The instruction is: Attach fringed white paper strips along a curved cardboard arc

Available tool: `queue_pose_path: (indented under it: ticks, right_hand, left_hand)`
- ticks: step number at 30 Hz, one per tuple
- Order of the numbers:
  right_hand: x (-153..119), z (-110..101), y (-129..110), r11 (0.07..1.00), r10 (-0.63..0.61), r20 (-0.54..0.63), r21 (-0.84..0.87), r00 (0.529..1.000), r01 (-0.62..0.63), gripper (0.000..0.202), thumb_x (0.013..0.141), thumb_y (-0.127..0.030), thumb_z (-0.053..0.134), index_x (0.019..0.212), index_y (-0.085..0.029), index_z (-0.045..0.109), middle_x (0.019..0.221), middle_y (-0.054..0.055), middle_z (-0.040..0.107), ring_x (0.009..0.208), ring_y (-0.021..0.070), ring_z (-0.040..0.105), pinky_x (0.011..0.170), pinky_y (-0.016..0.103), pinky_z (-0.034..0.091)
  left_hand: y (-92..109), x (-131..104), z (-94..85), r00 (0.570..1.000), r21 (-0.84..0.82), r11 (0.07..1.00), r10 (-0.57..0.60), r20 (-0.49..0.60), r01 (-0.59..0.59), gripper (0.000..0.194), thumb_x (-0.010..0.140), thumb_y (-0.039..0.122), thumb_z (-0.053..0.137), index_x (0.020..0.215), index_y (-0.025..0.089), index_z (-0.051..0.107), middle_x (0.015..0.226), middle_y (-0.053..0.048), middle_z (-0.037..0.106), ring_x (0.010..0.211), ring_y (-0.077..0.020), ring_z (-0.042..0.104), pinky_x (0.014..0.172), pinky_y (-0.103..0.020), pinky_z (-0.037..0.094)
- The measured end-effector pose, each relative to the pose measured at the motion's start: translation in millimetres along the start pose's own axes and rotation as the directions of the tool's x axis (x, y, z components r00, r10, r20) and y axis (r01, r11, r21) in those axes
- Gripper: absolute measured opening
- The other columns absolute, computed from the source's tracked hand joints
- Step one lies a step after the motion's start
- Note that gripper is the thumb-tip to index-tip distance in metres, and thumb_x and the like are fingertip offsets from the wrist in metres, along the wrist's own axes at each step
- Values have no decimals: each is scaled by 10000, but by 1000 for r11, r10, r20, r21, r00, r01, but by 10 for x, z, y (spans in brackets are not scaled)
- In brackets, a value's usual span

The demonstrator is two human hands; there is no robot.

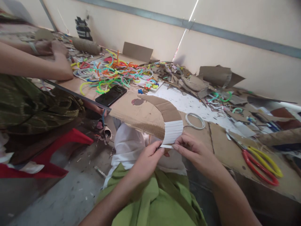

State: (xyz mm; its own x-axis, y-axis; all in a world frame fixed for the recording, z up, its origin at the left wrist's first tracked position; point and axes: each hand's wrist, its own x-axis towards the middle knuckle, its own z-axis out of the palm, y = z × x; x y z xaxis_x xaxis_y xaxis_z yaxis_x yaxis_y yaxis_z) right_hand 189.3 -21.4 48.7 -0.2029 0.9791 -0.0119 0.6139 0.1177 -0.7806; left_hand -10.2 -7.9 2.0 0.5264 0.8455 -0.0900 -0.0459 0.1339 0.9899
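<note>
White strip pinched two-handed at the end of a curved cardboard piece

Left hand [150, 157]: thumb and fingers pinch the left end of a narrow white strip [167, 146]. Right hand [193, 151]: thumb and fingertips pinch the other end. Holding both ends probably keeps it straight. The strip sits at the lower end of my curved cardboard [168, 110], just below a white striped band [173, 130] across it. That end overhangs the worktop [70, 86] front edge above my lap, likely giving my fingers room from both sides. Whether my hidden fingers also steady the cardboard, can't tell.

Under the curve: flat cardboard sheet [131, 110], jutting past the front edge. Just right, a pale ring [195, 121]. Further right near the front edge, scissors [262, 164], handles toward me, probably for easy grabbing. Left, phone [111, 96] at the front edge; behind it, loose pipe cleaners [115, 73] in a heap. Scraps [174, 75] run along the back edge. Black container [83, 29], maybe a bottle, by the wall; contents not visible. Far left, another person's hands [58, 49] at the worktop.
</note>
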Motion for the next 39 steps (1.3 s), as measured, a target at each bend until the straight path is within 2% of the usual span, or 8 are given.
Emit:
queue_pose_path:
  ticks: [10, 18, 22, 26, 30, 33, 39]
  right_hand:
    - [3, 8, 8, 1000, 10, -3, -7, 1000, -10, 265, 968, -377, 537, 753, -224, 555, 836, 40, 555, 834, 239, 537, 750, 368, 397]
    - [1, 10, 12, 1000, 3, -21, -6, 1000, -3, 254, 970, -368, 552, 763, -222, 574, 827, 34, 553, 817, 234, 537, 732, 362, 408]
    - [-9, 10, 32, 1000, -10, -29, 1, 1000, 10, 214, 965, -353, 583, 810, -223, 652, 859, 50, 635, 857, 246, 601, 766, 370, 442]
    - [-43, 31, 65, 1000, 19, -99, -12, 995, -21, 170, 950, -342, 614, 941, -243, 751, 964, 72, 755, 939, 276, 673, 822, 396, 478]
    - [-73, 35, 37, 993, 100, -198, -38, 975, -110, 173, 910, -359, 645, 911, -237, 767, 877, 60, 781, 828, 266, 689, 728, 376, 486]
    - [-80, 9, 7, 988, 146, -271, -11, 951, -155, 187, 871, -384, 664, 857, -222, 757, 760, 43, 742, 682, 228, 636, 618, 341, 458]
    - [-42, -19, 22, 993, 104, -256, -29, 961, -115, 165, 830, -362, 690, 817, -221, 773, 751, 46, 744, 689, 222, 614, 620, 336, 439]
  left_hand:
    - [14, 2, -3, 1000, -2, 1000, 6, 1, -6, 220, 951, 317, 492, 927, 176, 659, 949, -55, 662, 964, -222, 578, 885, -307, 411]
    - [-90, 24, 41, 996, 24, 999, 43, -73, -41, 325, 1011, 388, 457, 963, 169, 692, 891, -59, 708, 899, -216, 629, 847, -306, 443]
    - [-130, 32, 40, 990, 84, 995, 59, -124, -49, 337, 1013, 383, 451, 988, 178, 718, 875, -54, 724, 876, -224, 651, 824, -307, 458]
    - [-127, 30, 46, 985, 97, 993, 78, -151, -64, 338, 1010, 375, 455, 1067, 180, 725, 918, -59, 739, 878, -228, 668, 818, -304, 472]
    - [-137, 26, 43, 981, 170, 983, 98, -166, -69, 332, 1024, 365, 441, 1039, 178, 714, 893, -55, 727, 886, -225, 662, 815, -300, 463]
    - [-165, 34, 13, 973, 179, 982, 105, -206, -68, 319, 1027, 362, 441, 989, 178, 699, 916, -56, 713, 917, -223, 660, 842, -301, 467]
    - [-167, 43, -28, 977, 127, 989, 101, -186, -78, 306, 1021, 354, 448, 1012, 183, 702, 956, -56, 710, 942, -222, 661, 857, -299, 481]
